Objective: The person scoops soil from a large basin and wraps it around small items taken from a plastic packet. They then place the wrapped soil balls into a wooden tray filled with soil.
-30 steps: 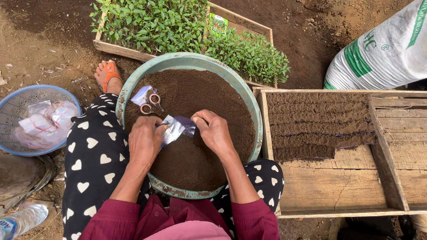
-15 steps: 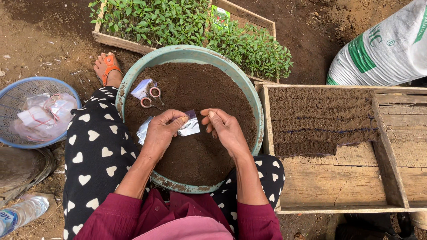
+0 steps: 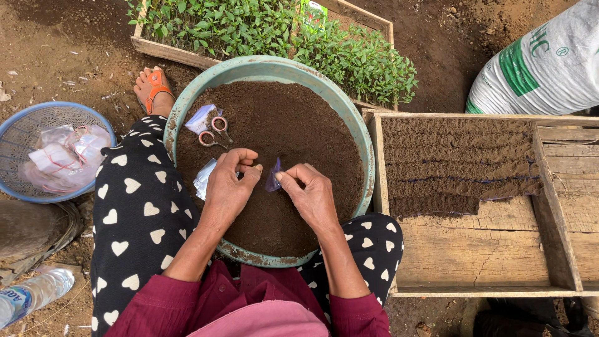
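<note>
- Brown soil is filling the round green basin, which is sitting between the person's knees; every place below is given from this basin.
- Over the middle of the basin, the right hand is pinching a small clear plastic packet between thumb and forefinger, the packet hanging just above the soil.
- The left hand is sitting just left of the packet, its fingers curled and thumb pressed to fingertips; whether it is holding something tiny I cannot tell.
- Judging from this, the step in hand looks like emptying the small packet over the soil; the next move is calling for a steady tilt and a light pinch so the contents are not spilling in one heap.
- A second clear packet is lying on the soil under the left hand's wrist side, near the basin's left rim.
- Small pink-handled scissors and another packet are resting on the soil at the basin's upper left.
- To the right of the basin, a wooden tray is lying partly filled with furrowed soil.
- Behind the basin, a wooden box of green seedlings is standing; to the left, a blue mesh basket is holding plastic bags.
</note>
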